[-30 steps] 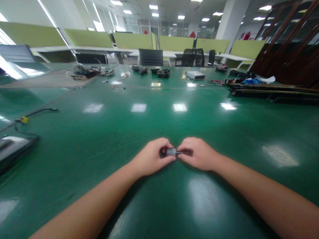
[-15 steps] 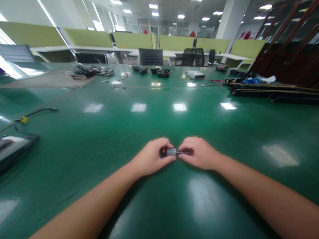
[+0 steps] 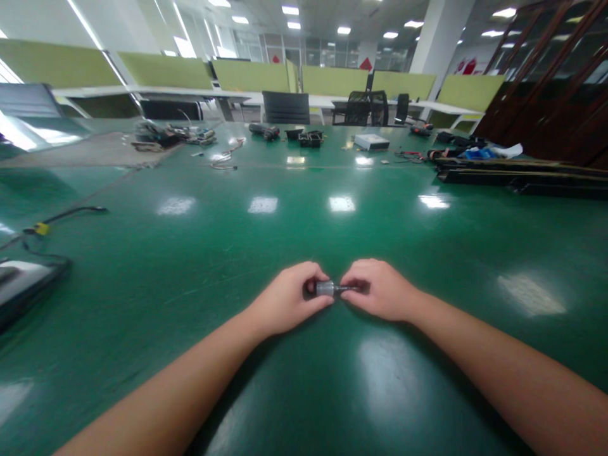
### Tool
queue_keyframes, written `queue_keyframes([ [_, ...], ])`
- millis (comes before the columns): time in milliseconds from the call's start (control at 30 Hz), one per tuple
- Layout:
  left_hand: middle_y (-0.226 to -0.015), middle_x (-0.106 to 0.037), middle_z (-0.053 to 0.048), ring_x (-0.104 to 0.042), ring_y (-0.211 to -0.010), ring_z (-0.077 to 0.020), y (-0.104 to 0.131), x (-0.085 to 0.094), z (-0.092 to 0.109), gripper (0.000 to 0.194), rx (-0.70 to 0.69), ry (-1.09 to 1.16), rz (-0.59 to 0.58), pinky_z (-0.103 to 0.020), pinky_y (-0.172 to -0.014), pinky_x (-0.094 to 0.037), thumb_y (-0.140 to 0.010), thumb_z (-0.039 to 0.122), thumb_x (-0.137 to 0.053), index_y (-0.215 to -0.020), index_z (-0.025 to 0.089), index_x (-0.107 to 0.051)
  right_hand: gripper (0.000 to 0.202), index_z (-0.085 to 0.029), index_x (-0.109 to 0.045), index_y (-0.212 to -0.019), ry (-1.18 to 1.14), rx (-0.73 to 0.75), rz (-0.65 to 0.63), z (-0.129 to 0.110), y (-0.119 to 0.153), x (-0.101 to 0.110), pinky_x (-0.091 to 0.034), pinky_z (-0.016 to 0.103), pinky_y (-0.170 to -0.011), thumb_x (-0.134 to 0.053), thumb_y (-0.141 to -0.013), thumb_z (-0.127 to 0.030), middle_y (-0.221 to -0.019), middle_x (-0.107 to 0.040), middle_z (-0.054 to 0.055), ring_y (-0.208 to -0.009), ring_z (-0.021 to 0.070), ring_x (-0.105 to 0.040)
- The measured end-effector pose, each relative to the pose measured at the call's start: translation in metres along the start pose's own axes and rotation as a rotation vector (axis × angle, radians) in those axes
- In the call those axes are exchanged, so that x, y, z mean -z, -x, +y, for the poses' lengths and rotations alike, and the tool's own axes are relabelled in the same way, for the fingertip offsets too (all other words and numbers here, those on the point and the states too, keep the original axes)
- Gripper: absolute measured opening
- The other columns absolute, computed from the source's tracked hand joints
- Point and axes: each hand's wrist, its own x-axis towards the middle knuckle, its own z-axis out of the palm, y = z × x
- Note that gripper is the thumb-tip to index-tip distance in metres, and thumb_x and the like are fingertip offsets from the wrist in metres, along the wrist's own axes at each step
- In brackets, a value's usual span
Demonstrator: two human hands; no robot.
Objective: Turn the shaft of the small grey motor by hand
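Green tabletop (image 3: 285,234) beneath, left hand (image 3: 289,297) grips a grey cylinder (image 3: 325,289), right hand (image 3: 384,290) apparently a thin shaft (image 3: 345,288).

The cylinder (image 3: 325,289) is silver-grey, its shaft (image 3: 338,289) dark, the tabletop (image 3: 294,237) green, the partitions (image 3: 335,81) yellow-green, the cabinet (image 3: 541,104) red-brown, the column (image 3: 439,37) white.

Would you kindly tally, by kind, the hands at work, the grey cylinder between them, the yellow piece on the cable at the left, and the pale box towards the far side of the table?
Hands: 2 (left hand, right hand)
Grey cylinder: 1
Yellow piece: 1
Pale box: 1
Total: 5
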Motion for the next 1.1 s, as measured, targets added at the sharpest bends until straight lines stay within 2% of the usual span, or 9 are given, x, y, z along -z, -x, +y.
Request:
queue_keyframes([
  [733, -0.083, -0.063, -0.001, -0.059, -0.074, -0.0171, 0.000, 0.003, 0.006, 0.016, 0.017, -0.015, -0.019, -0.028, -0.066, -0.045, -0.087, 0.034, -0.066, -0.095, 0.020, -0.065, 0.008, -0.019, -0.072, -0.085, 0.008, 0.002, -0.005, 0.010, 0.003, 0.011, -0.044, 0.028, -0.071, -0.074, -0.077, -0.019, -0.078, -0.069, 0.001, -0.073, 0.0146, -0.061],
  [1100, -0.085, -0.063, -0.001, -0.059, -0.075, -0.0172, 0.001, 0.004, 0.007, 0.017, 0.017, -0.017, -0.016, -0.028, -0.068, -0.046, -0.087, 0.034, -0.066, -0.097, 0.020, -0.065, 0.005, -0.017, -0.071, -0.079, -0.012, -0.011, -0.040, 0.014, 0.004, 0.018, -0.044, 0.026, -0.064, -0.073, -0.074, -0.017, -0.071, -0.066, 0.001, -0.064, 0.0126, -0.059],
])
